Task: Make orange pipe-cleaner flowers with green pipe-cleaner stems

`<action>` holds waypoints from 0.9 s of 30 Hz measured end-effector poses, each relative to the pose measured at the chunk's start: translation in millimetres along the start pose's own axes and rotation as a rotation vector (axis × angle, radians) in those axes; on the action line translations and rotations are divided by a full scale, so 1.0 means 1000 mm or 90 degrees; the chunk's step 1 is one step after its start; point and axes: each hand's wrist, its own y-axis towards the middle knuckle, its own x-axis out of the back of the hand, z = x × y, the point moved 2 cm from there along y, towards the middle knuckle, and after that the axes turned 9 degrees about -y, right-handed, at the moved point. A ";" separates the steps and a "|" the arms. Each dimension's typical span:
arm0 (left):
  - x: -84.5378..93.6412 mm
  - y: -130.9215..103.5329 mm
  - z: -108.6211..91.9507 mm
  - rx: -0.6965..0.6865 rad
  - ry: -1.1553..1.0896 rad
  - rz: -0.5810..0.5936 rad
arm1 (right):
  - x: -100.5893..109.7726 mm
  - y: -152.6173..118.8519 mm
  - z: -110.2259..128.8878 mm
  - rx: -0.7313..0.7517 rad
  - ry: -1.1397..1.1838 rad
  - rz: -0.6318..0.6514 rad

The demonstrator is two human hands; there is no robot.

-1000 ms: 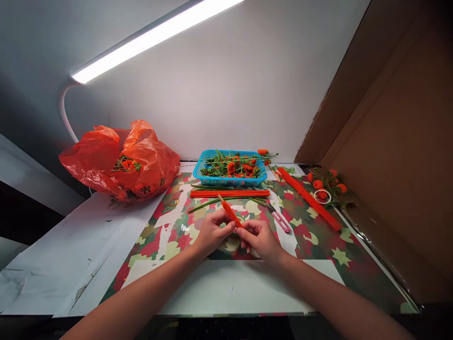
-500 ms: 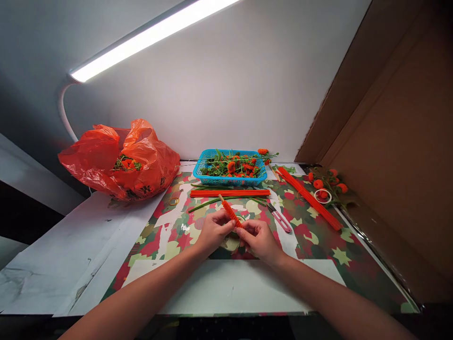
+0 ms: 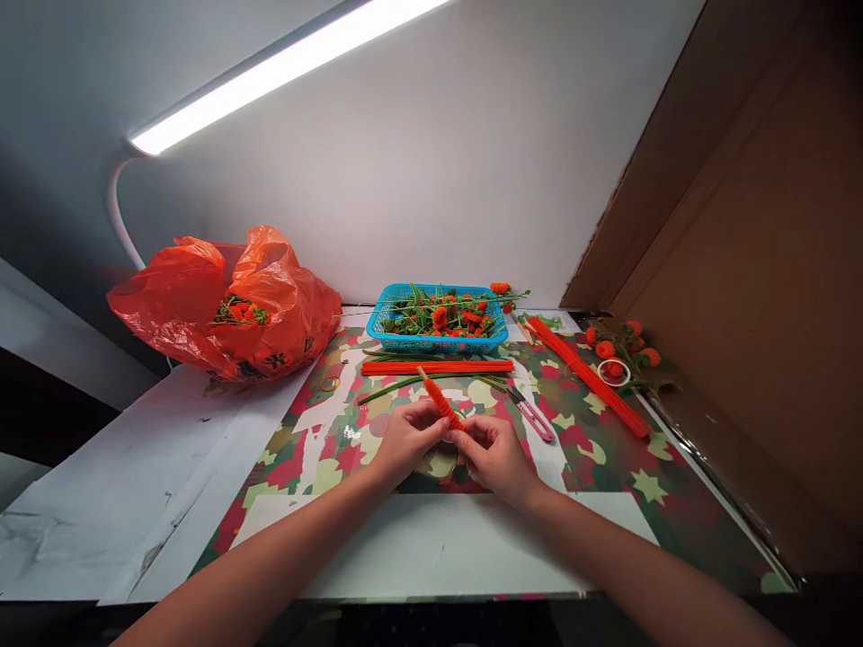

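Note:
My left hand and my right hand meet over the middle of the patterned mat. Between their fingertips they pinch a short orange coiled pipe cleaner piece, which sticks up and away to the left. Just beyond it lie a green stem and a straight bundle of orange pipe cleaners. Small pink snips rest on the mat to the right of my right hand.
A blue basket of orange flowers with green stems stands at the back. An orange plastic bag with more flowers sits at the left. A second orange bundle, loose flowers and a tape roll lie by the cardboard wall.
Both hands have stayed in place, with only slight finger shifts on the orange piece. The view has drifted a little.

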 end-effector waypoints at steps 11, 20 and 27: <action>-0.002 0.000 -0.002 0.007 -0.031 -0.006 | 0.000 0.000 -0.001 0.003 0.007 0.005; -0.003 0.000 -0.001 0.020 -0.029 -0.018 | 0.000 0.001 -0.003 0.012 -0.025 -0.003; -0.004 -0.001 -0.003 0.013 0.002 -0.034 | -0.002 -0.001 -0.001 0.006 -0.010 -0.002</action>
